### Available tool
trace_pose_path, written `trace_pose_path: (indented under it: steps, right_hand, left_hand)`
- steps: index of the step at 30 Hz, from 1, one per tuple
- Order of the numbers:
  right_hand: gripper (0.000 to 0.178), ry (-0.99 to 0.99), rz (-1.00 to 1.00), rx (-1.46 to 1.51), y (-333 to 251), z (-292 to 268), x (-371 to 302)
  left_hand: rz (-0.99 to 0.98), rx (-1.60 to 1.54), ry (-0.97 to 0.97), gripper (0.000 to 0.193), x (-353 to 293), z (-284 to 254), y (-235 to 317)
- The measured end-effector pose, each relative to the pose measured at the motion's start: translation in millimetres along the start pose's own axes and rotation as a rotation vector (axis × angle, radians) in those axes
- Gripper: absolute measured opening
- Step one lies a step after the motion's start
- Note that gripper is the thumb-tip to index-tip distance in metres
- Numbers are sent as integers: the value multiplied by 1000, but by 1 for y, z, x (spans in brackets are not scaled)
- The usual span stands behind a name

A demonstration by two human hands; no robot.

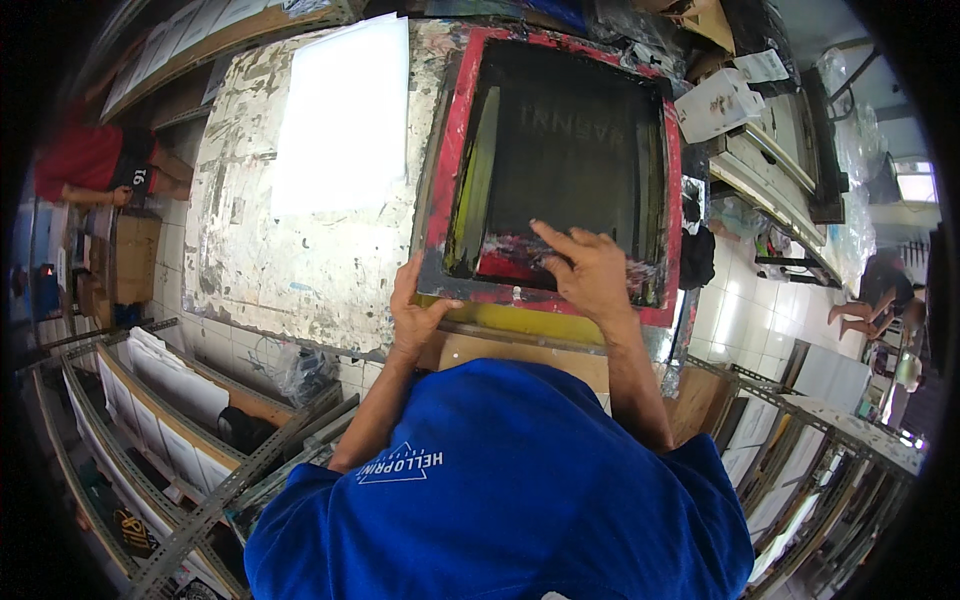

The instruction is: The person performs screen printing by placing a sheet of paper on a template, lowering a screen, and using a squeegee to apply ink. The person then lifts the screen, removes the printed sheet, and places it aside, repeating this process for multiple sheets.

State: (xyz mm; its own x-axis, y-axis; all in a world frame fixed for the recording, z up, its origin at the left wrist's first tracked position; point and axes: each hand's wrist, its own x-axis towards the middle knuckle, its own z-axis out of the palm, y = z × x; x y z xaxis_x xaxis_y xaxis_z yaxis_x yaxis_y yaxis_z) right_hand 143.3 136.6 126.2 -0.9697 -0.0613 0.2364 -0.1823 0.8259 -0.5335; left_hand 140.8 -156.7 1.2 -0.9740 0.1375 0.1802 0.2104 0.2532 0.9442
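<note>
A large table (300, 270), stained with old paint, is spread beneath and to the left of the frame (458, 140). Beyond its near left corner, a metal rack (240, 490) is filled with boards and sheets. A blue shirt (500, 490) is worn by the person seated or standing at the near side of the frame. A co-worker (85, 165) in red is seen well to the left of it. The frame itself, red-edged, is laid on the table, and a dark mesh (565, 140) is stretched inside it. White paper (345, 120) is placed just to the left of the frame, and a white box (715, 105) is seen by its far right corner. The near left corner of the frame is grasped by the left hand (418, 310), thumb along the near edge. The right hand (590, 275) is held over the near part of the mesh, forefinger stretched out and nothing gripped; whether the mesh is touched cannot be told. Red paint (505, 262) is smeared inside the frame's near edge.
</note>
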Motion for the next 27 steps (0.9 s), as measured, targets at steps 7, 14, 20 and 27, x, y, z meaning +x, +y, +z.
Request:
trace_pose_path:
  steps: [7,14,20,27]
  right_hand:
    - [77,-176,73,-221,16,46,-11]
    - [82,10,28,-243,75,58,62]
    - [79,118,-44,-326,138,57,147]
    - [80,174,-91,-384,179,55,224]
  left_hand:
    - [140,476,-24,89,0,-2,-6]
    - [101,502,-37,90,-4,-5,-5]
    - [83,464,-50,88,-2,-6,2]
    - [72,482,-54,95,-6,-7,-3]
